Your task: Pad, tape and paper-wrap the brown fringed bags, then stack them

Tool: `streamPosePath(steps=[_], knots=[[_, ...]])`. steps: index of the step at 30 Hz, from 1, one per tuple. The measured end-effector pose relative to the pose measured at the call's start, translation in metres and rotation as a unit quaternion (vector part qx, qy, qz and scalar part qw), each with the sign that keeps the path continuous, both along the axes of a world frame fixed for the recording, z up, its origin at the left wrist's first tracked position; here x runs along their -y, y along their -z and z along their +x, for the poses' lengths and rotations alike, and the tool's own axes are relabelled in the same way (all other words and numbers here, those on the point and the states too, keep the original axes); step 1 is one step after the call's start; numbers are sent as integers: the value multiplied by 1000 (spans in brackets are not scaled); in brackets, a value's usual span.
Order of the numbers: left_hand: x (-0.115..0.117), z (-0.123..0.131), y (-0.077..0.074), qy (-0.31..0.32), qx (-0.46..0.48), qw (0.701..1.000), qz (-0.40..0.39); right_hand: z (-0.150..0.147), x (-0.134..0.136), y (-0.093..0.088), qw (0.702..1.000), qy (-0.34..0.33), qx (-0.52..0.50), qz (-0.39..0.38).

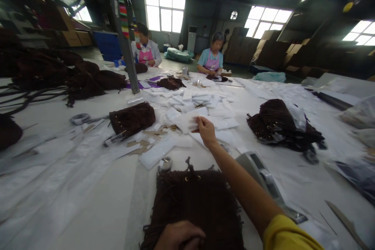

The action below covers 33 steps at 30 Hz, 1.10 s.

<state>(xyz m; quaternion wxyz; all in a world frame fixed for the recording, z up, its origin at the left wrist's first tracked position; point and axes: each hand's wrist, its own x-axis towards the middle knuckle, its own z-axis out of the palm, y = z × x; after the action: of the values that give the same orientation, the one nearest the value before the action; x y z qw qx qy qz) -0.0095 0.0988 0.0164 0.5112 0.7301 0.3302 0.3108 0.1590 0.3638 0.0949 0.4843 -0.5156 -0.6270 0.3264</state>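
Directly before me lies a dark brown fringed bag (199, 203) with gold eyelets and a knotted cord at its top. My left hand (181, 235) rests over its lower part, fingers curled; whatever they may hold is hidden. My right hand (205, 129) reaches forward over the pile of white packing pieces (202, 103). Between its thumb and fingers is a thin white sheet (189, 122), slightly blurred. Beside my right forearm stands a grey tape dispenser (260, 175).
Brown fringed bags lie at left (133, 119) and right (275, 123), with more brown bags (58, 70) heaped far left. A grey post (127, 39) rises from the table. Clear plastic bags (67, 179) cover the left side. Two co-workers in pink aprons (212, 60) sit opposite.
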Motion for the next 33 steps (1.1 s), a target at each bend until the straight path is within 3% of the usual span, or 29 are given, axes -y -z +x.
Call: streamPosePath(steps=[3, 6, 9, 12, 15, 20, 22, 26, 29, 33], knots=[[4, 2, -11, -55, 46, 988, -138, 11, 46, -14, 973, -11, -212, -85], [4, 2, -28, -148, 99, 951, -252, 25, 106, -17, 952, -36, -264, -152], [0, 3, -42, -225, 137, 918, -297, 36, 165, -12, 941, -18, -282, -186], [-5, 3, -49, -201, 105, 930, -288, 37, 213, 4, 927, -15, -291, -235], [-15, 0, -53, -153, 49, 957, -242, 31, 242, 26, 923, -40, -268, -274], [-62, -3, -63, -271, -51, 957, -91, 26, 251, 50, 932, -35, -241, -269], [-86, 0, -67, -261, -114, 958, -25, 25, 248, 52, 932, -34, -237, -273], [-117, 11, -74, -177, -188, 964, 69, 26, 244, 52, 938, -33, -206, -276], [-112, 16, -80, -135, -216, 956, 147, 26, 243, 53, 936, -23, -207, -285], [-79, 21, -80, -145, -230, 931, 243, 23, 242, 53, 913, -27, -265, -311]])
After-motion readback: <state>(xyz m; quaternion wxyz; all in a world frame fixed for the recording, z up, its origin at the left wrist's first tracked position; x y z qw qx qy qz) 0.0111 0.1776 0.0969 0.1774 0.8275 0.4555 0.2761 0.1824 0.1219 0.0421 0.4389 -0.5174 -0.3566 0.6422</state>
